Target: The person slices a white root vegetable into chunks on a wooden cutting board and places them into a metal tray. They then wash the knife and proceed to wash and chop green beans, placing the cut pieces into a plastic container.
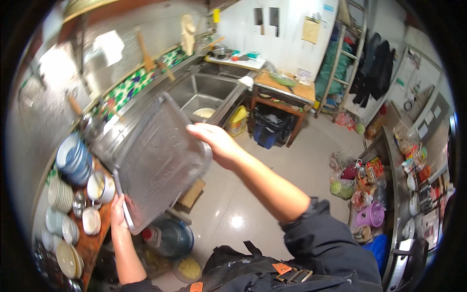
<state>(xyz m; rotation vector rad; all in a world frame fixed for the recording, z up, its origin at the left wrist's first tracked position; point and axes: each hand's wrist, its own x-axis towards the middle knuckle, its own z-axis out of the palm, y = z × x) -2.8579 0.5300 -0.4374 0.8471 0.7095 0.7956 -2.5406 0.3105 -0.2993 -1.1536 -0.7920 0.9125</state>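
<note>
A large rectangular grey tray [155, 165] with a raised rim is held up and tilted in front of me, its broad face slightly blurred. My left hand [118, 213] is closed on its lower left edge. On its right side, my right hand [216, 143] grips the rim, fingers partly hidden by the tray. Beyond the tray lies a steel sink [228, 90] with a pale round bowl [204, 113] in it. Left of my left hand, stacked white bowls [91, 220] and a white enamel pot [101, 187] stand on a wooden shelf [97, 243].
Below the tray stand a large water bottle [168, 237] and a tub of yellowish food [187, 269]. A wooden table [287, 87] with a black-lined bin [267, 129] is beyond the sink. Bagged vegetables [342, 187] and a purple basket [370, 214] line the right side.
</note>
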